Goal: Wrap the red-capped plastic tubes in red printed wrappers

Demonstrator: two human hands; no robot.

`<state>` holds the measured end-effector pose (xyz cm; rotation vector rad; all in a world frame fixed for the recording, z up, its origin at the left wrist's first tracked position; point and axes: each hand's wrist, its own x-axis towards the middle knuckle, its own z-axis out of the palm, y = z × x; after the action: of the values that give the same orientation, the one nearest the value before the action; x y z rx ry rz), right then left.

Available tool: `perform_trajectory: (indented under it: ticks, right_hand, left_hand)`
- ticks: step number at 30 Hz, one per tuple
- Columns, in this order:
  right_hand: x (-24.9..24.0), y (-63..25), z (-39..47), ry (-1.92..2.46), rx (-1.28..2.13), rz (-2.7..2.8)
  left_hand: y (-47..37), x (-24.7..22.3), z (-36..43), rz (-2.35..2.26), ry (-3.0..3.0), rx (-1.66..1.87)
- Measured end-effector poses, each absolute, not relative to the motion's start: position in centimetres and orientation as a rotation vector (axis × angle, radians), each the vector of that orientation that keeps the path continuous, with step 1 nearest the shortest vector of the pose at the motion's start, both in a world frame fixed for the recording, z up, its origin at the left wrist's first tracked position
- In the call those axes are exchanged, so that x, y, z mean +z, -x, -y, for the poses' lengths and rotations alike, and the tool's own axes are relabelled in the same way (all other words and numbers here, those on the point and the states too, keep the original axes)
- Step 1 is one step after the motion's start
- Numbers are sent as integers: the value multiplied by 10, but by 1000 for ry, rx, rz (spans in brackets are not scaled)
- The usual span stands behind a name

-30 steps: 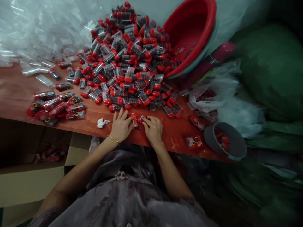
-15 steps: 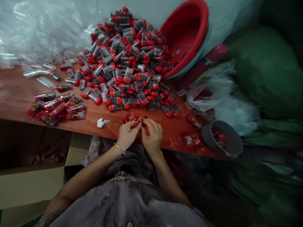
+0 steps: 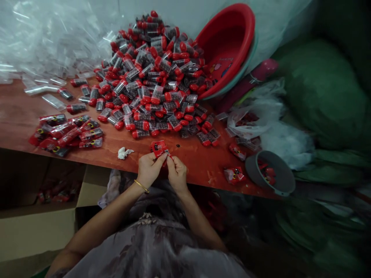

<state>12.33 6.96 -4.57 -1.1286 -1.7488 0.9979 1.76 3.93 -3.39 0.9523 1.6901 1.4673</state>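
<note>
My left hand point(image 3: 148, 168), with a gold bangle at its wrist, pinches a small red printed plastic wrapper point(image 3: 162, 151) between thumb and fingers. Opposite it, my right hand point(image 3: 177, 174) grips the same wrapper by its near right end, fingertips almost touching the left thumb. What the wrapper contains is hidden by the fingers. Just beyond the fingertips lies a flat red printed wrapper point(image 3: 157, 145), partly overlapped by the held one. A big heap of small clear tubes with red caps and dark contents point(image 3: 156, 94) rises behind both hands.
Filled red packets point(image 3: 69, 133) and crumpled white tissue point(image 3: 124, 153) lie left. A red basin point(image 3: 246, 23) leans behind the heap. At right are a grey bowl point(image 3: 285, 181), a loose packet point(image 3: 234, 175) and plastic bags point(image 3: 261, 104). A cardboard box point(image 3: 37, 231) stands below the table edge.
Both hands have moved slightly left and nearer my body, the right one more, and have come closer together. More of the held red wrapper shows. The view has shifted a little.
</note>
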Motion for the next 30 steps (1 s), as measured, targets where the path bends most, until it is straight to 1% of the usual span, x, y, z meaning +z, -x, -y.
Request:
perform_trajectory:
  ticks: [5,7,9,11,13,16,19,22,25,28,30]
  right_hand:
    - [-44,-121,-88,1015,1109,1895]
    - [-41,-120,-107,948,1068,2020]
    - [-35,-117,-133,904,840,2184]
    - [-27,-115,-165,967,410,2356]
    - [-19,-113,-196,990,84,2555]
    - [-13,-116,-227,885,-174,2800]
    - [-16,-127,-230,835,-294,2881]
    - [-26,-144,-215,835,-336,2900]
    - [-39,-164,-198,849,-283,2914]
    - [-45,-183,-182,912,-137,2796]
    - [-43,-192,-167,953,79,2609]
  left_hand:
    - [-8,-25,-42,-1299,-523,1602]
    - [-1,-21,-44,-1218,-360,1599]
    - [6,-19,-45,-1198,-245,1599]
    - [13,-17,-45,-1176,-161,1600]
    - [18,-16,-45,-1138,-104,1573]
    - [20,-16,-42,-1103,-66,1492]
    - [18,-16,-38,-1082,-65,1420]
    - [16,-18,-34,-1063,-65,1367]
    - [16,-20,-31,-1063,-63,1346]
    - [16,-20,-27,-1074,-69,1357]
    - [16,-21,-25,-1088,-89,1373]
